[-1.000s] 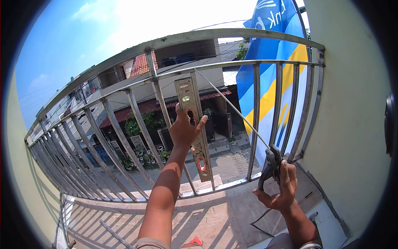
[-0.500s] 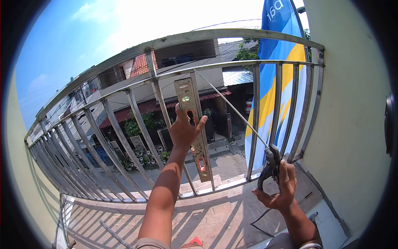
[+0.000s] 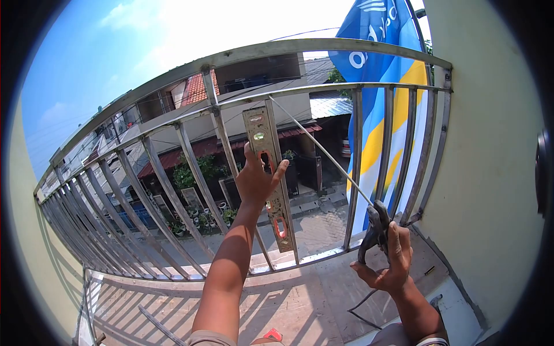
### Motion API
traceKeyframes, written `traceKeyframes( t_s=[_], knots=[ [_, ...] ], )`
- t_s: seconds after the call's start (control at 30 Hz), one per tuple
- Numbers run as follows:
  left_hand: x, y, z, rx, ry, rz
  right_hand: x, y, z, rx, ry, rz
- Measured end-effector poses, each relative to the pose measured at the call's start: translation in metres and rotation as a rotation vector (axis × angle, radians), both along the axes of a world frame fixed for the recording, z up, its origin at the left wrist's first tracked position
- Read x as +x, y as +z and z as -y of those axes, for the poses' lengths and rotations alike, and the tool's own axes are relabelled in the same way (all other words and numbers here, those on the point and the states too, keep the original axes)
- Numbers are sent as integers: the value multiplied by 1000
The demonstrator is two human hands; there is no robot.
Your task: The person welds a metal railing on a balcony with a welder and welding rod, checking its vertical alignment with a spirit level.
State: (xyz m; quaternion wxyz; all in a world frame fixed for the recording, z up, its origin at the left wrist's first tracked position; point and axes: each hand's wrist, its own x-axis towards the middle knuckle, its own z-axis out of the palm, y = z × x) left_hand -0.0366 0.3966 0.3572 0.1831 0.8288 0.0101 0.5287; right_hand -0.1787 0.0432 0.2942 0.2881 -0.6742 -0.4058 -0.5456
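My left hand grips a worn spirit level around its middle, thumb on its right edge. The level stands nearly upright along a metal baluster, which my hand also appears to press. In my right hand is a black welding electrode holder, fingers wrapped around its handle. A long thin welding rod extends from its jaws up and left. The rod's far end meets the top of the baluster, just beneath the middle rail of the metal railing.
A blue, yellow and white banner hangs outside the railing at right. Pale walls flank both sides. On the tiled floor lie a loose metal bar, a red object and a black cable.
The banner has billowed left at its top, while its lower part has swung right. Both hands, the level and the welding rod stay practically where they were.
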Motion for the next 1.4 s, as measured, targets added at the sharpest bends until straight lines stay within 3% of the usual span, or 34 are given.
traceKeyframes(
  t_s=[1.4],
  knots=[
    [5,-3,-4,69,18,38,-2,2,3,2,-11,-24]
  ],
)
